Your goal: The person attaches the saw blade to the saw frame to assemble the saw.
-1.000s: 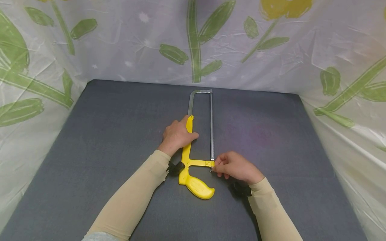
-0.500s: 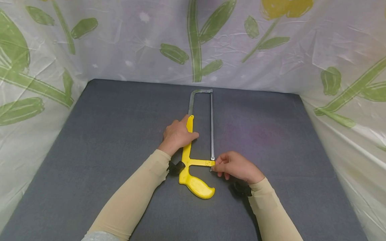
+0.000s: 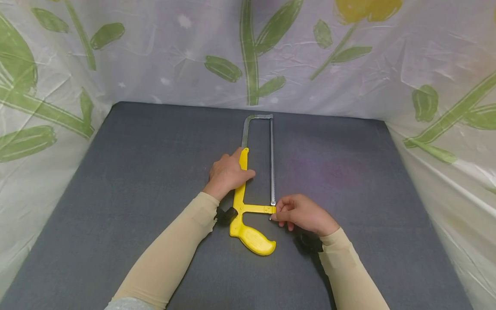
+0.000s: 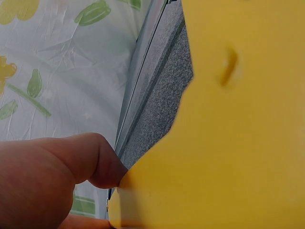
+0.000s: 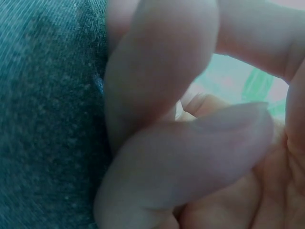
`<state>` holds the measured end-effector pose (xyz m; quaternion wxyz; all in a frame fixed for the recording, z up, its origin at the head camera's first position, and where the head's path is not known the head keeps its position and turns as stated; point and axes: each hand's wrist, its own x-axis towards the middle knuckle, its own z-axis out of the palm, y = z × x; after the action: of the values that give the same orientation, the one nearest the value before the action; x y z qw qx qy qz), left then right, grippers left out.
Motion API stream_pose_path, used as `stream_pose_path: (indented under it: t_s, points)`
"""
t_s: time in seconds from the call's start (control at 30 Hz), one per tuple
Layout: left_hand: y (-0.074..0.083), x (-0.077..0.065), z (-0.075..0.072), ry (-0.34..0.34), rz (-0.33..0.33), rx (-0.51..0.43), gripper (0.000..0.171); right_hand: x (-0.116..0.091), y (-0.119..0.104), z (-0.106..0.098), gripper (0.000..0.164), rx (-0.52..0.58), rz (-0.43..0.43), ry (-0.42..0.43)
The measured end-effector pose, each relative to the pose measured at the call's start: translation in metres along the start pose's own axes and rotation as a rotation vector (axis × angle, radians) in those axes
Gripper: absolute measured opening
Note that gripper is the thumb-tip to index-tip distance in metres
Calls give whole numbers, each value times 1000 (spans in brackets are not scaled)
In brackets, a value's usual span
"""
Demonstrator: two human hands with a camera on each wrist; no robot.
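A hacksaw point(image 3: 257, 240) with a yellow handle and a silver front frame lies on the dark table, pointing away from me. Its blade point(image 3: 272, 163) runs along the right side. My left hand point(image 3: 228, 172) grips the yellow part of the frame, thumb across it; the left wrist view shows that thumb point(image 4: 107, 167) against the yellow metal. At the near end of the blade, my right hand point(image 3: 304, 215) pinches the small metal tension screw point(image 3: 270, 218) beside the yellow cross arm. Curled fingers point(image 5: 162, 62) hide most of the screw in the right wrist view.
The dark cloth-covered table point(image 3: 155, 142) extends around the hacksaw. A pale curtain point(image 3: 162, 51) with a flower print stands along its back and sides. Black wrist straps point(image 3: 310, 243) sit close to the tabletop.
The right fingertips shift very slightly at the tension screw, and less of its metal end shows. The left hand and the hacksaw stay in place.
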<state>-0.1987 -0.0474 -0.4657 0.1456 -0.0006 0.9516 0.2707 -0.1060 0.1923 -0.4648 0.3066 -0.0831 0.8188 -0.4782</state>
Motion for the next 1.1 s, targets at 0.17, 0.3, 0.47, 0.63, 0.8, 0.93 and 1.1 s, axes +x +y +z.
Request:
stream_pose_path:
  t_s: [0.17, 0.3, 0.47, 0.63, 0.8, 0.93, 1.1]
  points:
    - [1, -1, 0, -1, 3, -1, 92, 0, 0, -1, 17, 2, 4, -8]
    - [1, 0, 0, -3, 7, 1, 92, 0, 0, -1, 14, -5, 2, -12]
    - [2, 0, -1, 0, 12, 1, 91, -1, -1, -1, 13, -6, -1, -6]
    - [2, 0, -1, -1, 10, 3, 91, -1, -1, -2, 13, 7, 18, 7]
    - [2, 1, -1, 1, 10, 8, 91, -1, -1, -3, 13, 19, 20, 15]
    - [3, 0, 0, 1, -4, 14, 91, 0, 0, -3, 10, 15, -2, 2]
    - [3, 0, 0, 0, -20, 14, 92, 1, 0, -2, 8, 7, -27, -8]
